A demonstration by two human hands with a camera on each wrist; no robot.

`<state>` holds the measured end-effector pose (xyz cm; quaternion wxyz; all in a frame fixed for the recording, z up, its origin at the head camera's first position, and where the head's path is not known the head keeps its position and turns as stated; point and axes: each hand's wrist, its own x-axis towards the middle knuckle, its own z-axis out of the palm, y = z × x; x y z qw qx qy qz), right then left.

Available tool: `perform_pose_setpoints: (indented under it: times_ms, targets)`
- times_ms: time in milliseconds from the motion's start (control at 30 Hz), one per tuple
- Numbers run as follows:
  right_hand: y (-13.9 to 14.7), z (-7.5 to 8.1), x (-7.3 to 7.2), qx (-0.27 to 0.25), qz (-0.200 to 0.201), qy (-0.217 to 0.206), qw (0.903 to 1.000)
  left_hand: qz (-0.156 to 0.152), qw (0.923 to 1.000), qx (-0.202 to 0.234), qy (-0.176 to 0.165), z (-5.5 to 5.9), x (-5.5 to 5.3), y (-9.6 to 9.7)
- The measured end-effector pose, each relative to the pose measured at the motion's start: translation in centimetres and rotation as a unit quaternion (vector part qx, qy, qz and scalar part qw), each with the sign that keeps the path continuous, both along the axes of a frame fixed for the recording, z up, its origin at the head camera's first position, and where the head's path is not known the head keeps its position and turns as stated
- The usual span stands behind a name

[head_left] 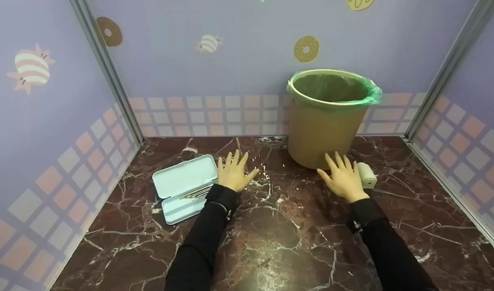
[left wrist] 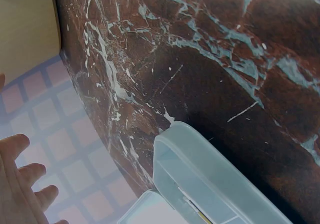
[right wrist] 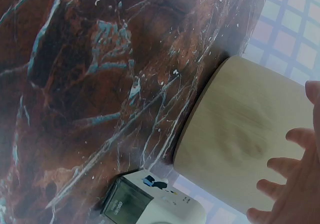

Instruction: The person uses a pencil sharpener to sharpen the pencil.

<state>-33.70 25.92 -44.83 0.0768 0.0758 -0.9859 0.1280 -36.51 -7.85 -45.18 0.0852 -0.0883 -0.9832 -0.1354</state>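
Observation:
My left hand (head_left: pixel 234 173) is held with straight, spread fingers beside the right end of an opened light-blue pencil case (head_left: pixel 184 178), and nothing is in its grasp. Several thin pencils (head_left: pixel 197 194) lie in the case's lower half, partly hidden by the left wrist. My right hand (head_left: pixel 344 180), fingers also spread and holding nothing, is in front of a tan waste bin (head_left: pixel 321 129) and overlaps its base in the head view. Just right of that hand is a small white pencil sharpener (head_left: pixel 367 176); the right wrist view shows its dark see-through front (right wrist: pixel 127 204).
A green plastic bag (head_left: pixel 374 95) lines the bin and folds over its rim. Patterned lilac panels (head_left: pixel 239 72) wall in the brown marbled table (head_left: pixel 271 242) at the back and both sides. White specks and veins mark the tabletop.

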Motion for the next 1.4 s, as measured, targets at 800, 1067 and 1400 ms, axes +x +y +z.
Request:
perform_pose_setpoints:
  times_ms: [800, 1067, 1400]
  targets:
    - [-1.5, -0.3, 0.0, -0.002, 0.010, 0.005, 0.9999, -0.017, 0.9996, -0.009, 0.019, 0.1, 1.4, -1.9]
    - [-5.2, -0.4, -0.7, -0.002, 0.038, 0.029, 0.9988, -0.034, 0.9992, -0.003, 0.020, -0.1, 3.6, -4.6]
    - [-12.3, -1.3, -0.8, -0.016, 0.125, 0.065, 0.9899, -0.028, 0.9993, -0.002, 0.026, -1.8, 6.2, -10.3]
